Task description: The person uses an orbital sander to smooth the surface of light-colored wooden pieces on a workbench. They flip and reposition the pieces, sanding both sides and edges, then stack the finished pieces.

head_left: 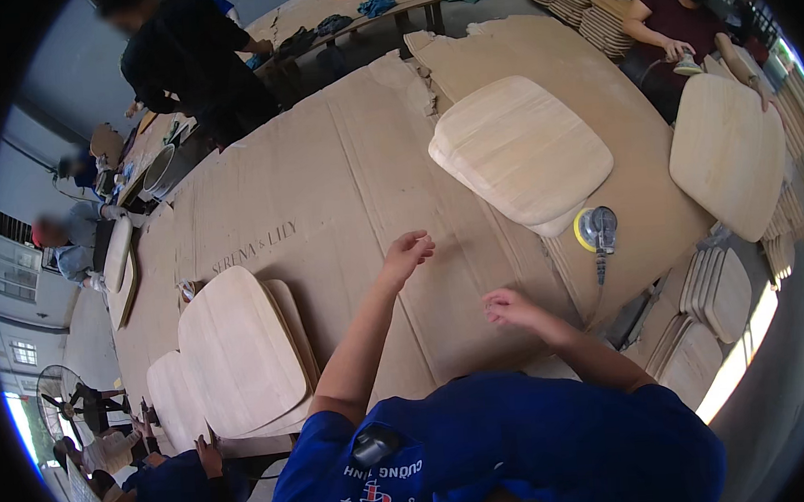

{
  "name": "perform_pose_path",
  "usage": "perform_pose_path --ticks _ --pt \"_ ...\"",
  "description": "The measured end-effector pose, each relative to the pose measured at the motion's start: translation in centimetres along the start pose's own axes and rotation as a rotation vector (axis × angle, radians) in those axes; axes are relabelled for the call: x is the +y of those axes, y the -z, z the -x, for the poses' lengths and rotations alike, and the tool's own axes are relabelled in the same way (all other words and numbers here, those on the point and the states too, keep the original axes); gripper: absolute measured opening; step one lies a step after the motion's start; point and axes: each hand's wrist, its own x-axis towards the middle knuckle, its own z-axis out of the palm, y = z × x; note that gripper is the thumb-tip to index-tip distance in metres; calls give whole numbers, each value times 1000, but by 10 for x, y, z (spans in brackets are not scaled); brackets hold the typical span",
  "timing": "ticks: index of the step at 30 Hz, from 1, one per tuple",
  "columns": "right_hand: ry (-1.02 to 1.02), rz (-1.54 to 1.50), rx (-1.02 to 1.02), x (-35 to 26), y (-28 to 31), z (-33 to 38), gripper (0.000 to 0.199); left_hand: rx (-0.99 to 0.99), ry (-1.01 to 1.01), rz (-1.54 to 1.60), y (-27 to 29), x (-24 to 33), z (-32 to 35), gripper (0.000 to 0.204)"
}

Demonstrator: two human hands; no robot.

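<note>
My left hand [410, 255] hovers over the cardboard-covered table [360, 318] with nothing in it, its fingers loosely bent and apart. Lower and to the right, my right hand [509, 307] is also empty, with fingers half curled but not closed. A small stack of pale wooden seat panels [524, 147] with rounded corners lies beyond my hands to the right. By its near right corner rests an orbital sander [603, 229] with a yellow pad and a dark hose. Neither hand touches the panels or the sander.
More wooden panels [242, 348] lie at the table's left near edge, beside a person in dark blue [182, 490]. At the right a co-worker [683, 31] works on an upright panel [729, 153] with a sander. Panel stacks [718, 296] stand lower right; a fan [61, 401] stands left.
</note>
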Motion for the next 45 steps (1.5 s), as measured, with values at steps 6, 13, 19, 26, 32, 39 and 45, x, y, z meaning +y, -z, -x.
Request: perform_pose_path --ticks 6,13,19,26,32,39,45 --pt "161 -345 383 17 134 25 34 72 246 223 -131 30 -137 75" --pt "576 827 1132 -4 211 23 62 467 157 31 -185 27 -160 65" --pt "213 795 1052 7 231 37 89 282 221 230 -110 0 -139 59" --pt "102 619 938 19 250 34 91 210 277 428 6 -84 0 56" --pt "61 708 1005 11 267 9 85 598 242 437 80 -73 115 58" --pt "-41 747 980 30 259 27 82 703 24 -590 203 126 147 65" --pt "4 720 1089 53 262 22 77 634 -387 -1265 135 238 146 38"
